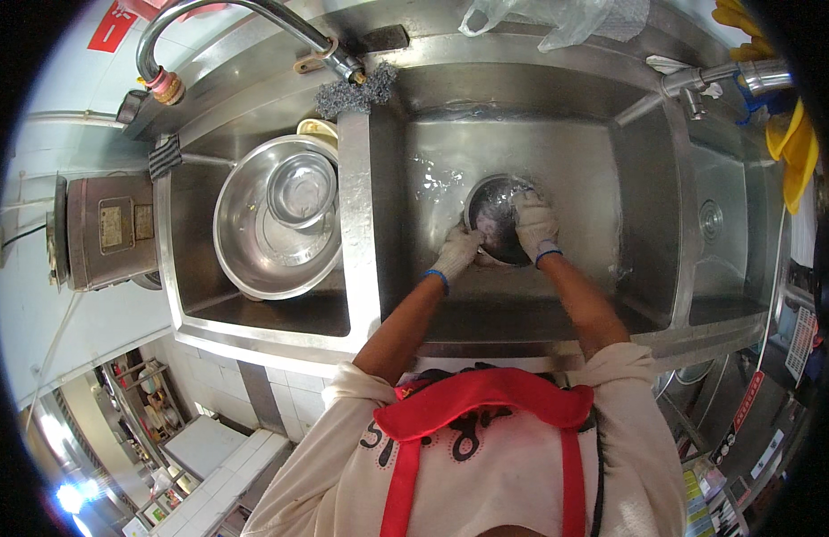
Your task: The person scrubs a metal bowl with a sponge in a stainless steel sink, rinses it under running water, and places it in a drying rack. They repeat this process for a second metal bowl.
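A round dark-bottomed metal pan (pixel 498 211) lies in the middle basin of a stainless steel sink (pixel 365 221). My left hand (pixel 460 250), in a whitish knit glove with a blue cuff, grips the pan's lower left rim. My right hand (pixel 537 220), gloved the same way, presses inside the pan at its right side; whether it holds something under the fingers cannot be told. Water glints in the pan and on the basin floor beside it. In the left basin, a large steel bowl (pixel 243 268) holds a smaller steel bowl (pixel 300 189).
A curved faucet (pixel 253 5) arches over the left basin. Grey steel-wool scrubbers (pixel 357 90) sit on the divider's back end. A clear plastic bag (pixel 569 20) lies on the back ledge. At right are a metal pipe (pixel 710 77), yellow gloves (pixel 794 154) and another basin (pixel 713 268).
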A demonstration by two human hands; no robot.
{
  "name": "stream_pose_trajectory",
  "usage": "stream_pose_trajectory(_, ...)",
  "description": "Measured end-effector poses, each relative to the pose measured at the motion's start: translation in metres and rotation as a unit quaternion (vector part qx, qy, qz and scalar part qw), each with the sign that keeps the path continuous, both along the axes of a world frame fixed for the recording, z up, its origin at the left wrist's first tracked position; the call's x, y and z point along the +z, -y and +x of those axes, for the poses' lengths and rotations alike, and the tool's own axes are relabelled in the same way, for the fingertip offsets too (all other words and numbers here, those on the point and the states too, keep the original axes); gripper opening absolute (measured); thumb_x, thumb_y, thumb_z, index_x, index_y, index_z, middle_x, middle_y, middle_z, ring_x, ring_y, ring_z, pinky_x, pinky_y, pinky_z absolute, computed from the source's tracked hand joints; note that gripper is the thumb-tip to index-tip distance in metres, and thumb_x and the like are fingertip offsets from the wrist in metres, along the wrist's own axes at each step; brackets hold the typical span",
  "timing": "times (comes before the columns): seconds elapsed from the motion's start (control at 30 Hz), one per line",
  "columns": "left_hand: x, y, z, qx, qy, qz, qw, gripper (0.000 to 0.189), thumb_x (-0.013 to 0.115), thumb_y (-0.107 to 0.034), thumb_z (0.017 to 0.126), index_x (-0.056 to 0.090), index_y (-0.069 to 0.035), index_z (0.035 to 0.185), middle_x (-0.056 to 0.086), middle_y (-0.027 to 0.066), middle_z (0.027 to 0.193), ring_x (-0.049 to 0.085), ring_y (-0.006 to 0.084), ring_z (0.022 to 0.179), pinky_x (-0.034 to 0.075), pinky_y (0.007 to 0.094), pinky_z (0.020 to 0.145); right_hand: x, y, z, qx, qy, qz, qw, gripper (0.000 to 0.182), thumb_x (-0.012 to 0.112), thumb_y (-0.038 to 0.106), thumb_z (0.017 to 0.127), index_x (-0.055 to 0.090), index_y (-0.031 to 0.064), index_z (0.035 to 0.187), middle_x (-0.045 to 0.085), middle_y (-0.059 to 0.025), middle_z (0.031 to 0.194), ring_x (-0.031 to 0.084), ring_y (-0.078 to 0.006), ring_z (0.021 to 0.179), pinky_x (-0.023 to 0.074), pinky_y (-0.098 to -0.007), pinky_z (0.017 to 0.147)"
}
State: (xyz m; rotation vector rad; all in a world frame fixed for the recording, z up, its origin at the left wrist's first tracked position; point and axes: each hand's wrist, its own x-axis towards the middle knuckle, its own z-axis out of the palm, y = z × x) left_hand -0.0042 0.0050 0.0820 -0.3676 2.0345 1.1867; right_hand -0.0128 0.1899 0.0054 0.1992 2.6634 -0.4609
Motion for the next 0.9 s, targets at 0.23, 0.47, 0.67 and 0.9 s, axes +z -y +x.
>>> stream_pose_trajectory(0.23, 0.011, -0.005, 0.014, 0.21, 0.184, 0.301, 0.912, 0.015, 0.048, -0.005, 0.077, 0.054, 0.001, 0.09, 0.057, 0.0129, 0.078, 0.059, 0.0194, 0.067, 0.047, 0.0257, 0.049, 0.018, 0.051, 0.005, -0.043, -0.094, -0.284, 0.953, 0.057, 0.053, 0.035, 0.079, 0.038, 0.007, 0.126, 0.038, -0.0156, 0.131, 0.032, -0.0297, 0.123, 0.0266, -0.0328, 0.101)
stream_pose_trajectory(0.47, -0.004, 0.004, 0.001, 0.243, 0.107, 0.206, 0.942, 0.036, 0.049, -0.002, 0.068, 0.044, 0.005, 0.104, 0.055, 0.0145, 0.087, 0.061, 0.0286, 0.065, 0.054, 0.0364, 0.051, 0.033, 0.018, 0.004, 0.204, 0.026, 0.04, 0.978, 0.05, 0.057, 0.018, 0.074, 0.042, 0.0117, 0.122, 0.046, -0.0177, 0.118, 0.046, -0.0312, 0.106, 0.0352, -0.0347, 0.093)
stream_pose_trajectory(0.67, -0.028, 0.003, 0.012, 0.125, 0.062, 0.174, 0.975, 0.036, 0.057, -0.013, 0.069, 0.052, 0.0, 0.103, 0.058, 0.0125, 0.087, 0.058, 0.0194, 0.062, 0.048, 0.0258, 0.057, -0.003, 0.042, 0.015, 0.051, -0.09, -0.098, 0.99, 0.058, 0.059, 0.027, 0.074, 0.04, 0.0077, 0.124, 0.04, -0.0155, 0.127, 0.04, -0.0309, 0.116, 0.0248, -0.0349, 0.102)
stream_pose_trajectory(0.9, 0.007, -0.007, 0.006, 0.203, 0.101, 0.229, 0.947, 0.026, 0.05, -0.013, 0.077, 0.057, -0.002, 0.1, 0.059, 0.0094, 0.088, 0.057, 0.0165, 0.061, 0.047, 0.0245, 0.056, 0.04, 0.0, 0.011, 0.071, 0.025, -0.058, 0.995, 0.046, 0.057, 0.033, 0.077, 0.048, 0.0094, 0.116, 0.051, -0.0167, 0.115, 0.046, -0.0302, 0.11, 0.0414, -0.0372, 0.086)
